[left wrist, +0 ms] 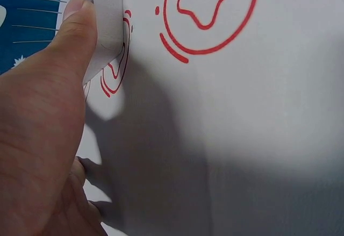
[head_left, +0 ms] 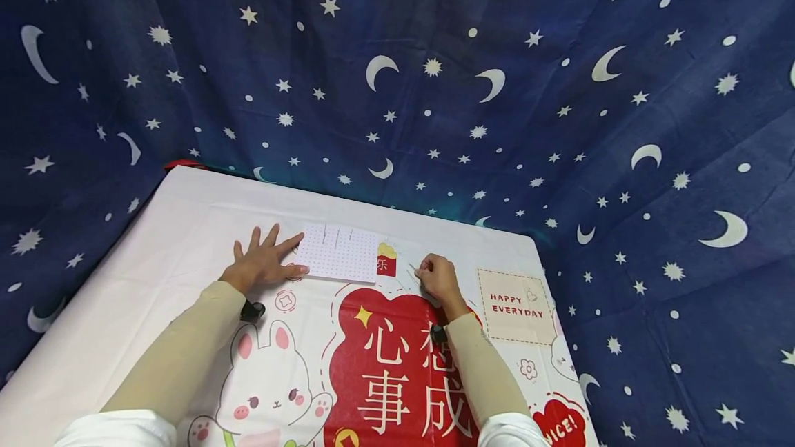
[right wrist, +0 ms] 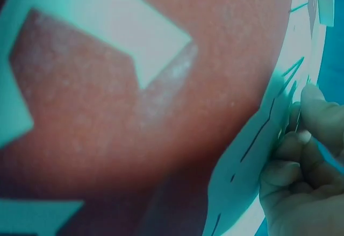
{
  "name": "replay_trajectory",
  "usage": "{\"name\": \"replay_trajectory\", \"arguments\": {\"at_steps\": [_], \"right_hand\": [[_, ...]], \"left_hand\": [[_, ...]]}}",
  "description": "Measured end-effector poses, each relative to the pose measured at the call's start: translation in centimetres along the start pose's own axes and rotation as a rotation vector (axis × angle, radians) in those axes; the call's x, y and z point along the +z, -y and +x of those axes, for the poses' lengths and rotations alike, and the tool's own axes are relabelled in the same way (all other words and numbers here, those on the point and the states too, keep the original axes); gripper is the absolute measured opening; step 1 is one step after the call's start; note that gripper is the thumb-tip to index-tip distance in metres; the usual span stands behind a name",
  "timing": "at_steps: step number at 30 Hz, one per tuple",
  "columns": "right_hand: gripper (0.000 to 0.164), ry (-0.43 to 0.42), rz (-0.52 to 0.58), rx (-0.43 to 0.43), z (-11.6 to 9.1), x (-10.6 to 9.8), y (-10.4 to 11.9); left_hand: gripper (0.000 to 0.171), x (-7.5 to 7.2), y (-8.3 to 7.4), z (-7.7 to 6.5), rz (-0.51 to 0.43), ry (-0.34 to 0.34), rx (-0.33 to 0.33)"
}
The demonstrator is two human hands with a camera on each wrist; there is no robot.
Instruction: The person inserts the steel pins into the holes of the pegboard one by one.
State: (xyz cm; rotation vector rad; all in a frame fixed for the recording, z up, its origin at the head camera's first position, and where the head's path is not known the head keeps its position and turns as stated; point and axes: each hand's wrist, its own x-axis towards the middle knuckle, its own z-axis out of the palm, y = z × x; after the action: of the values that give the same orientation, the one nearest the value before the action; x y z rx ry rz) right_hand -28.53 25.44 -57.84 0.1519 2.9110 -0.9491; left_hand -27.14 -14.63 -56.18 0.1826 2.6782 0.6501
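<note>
A white foam-like block (head_left: 340, 254) with a printed dot grid lies at the table's far middle. Several thin needles (left wrist: 40, 10) stand out of its top. My left hand (head_left: 263, 264) has its fingers spread at the block's left side, with the index fingertip at the upper corner and the thumb (left wrist: 78, 26) resting on the edge. To the right of the block, my right hand (head_left: 439, 278) pinches a thin needle (head_left: 413, 267) between thumb and fingertips, close over the tablecloth. More thin needles (right wrist: 293, 69) lie on the cloth beside this hand.
The tablecloth (head_left: 205, 226) is white with a printed rabbit, red shapes and lettering. Its far edge runs just behind the block. A dark blue curtain (head_left: 397, 130) with moons and stars hangs behind the table and at both sides.
</note>
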Motion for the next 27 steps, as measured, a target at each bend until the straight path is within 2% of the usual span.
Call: {"name": "replay_trajectory", "arguments": {"at_steps": [3,7,18,22,27], "right_hand": [[0.009,0.008,0.033,0.009,0.0,-0.1,-0.1],[0.012,0.020,0.057,0.029,0.0,-0.2,-0.3],[0.012,0.027,0.068,0.043,0.1,-0.2,-0.2],[0.014,0.005,0.097,0.000,0.0,-0.3,0.6],[0.013,-0.004,0.198,-0.071,-0.2,-0.2,2.2]], "left_hand": [[0.095,0.0,0.0,0.0,0.003,-0.002,0.004],[0.096,0.0,0.0,-0.1,0.003,-0.003,0.007],[0.096,0.2,0.2,0.0,0.003,0.000,-0.002],[0.096,0.3,0.3,0.1,-0.003,-0.011,0.003],[0.095,0.3,0.3,0.2,-0.011,-0.015,0.009]]}}
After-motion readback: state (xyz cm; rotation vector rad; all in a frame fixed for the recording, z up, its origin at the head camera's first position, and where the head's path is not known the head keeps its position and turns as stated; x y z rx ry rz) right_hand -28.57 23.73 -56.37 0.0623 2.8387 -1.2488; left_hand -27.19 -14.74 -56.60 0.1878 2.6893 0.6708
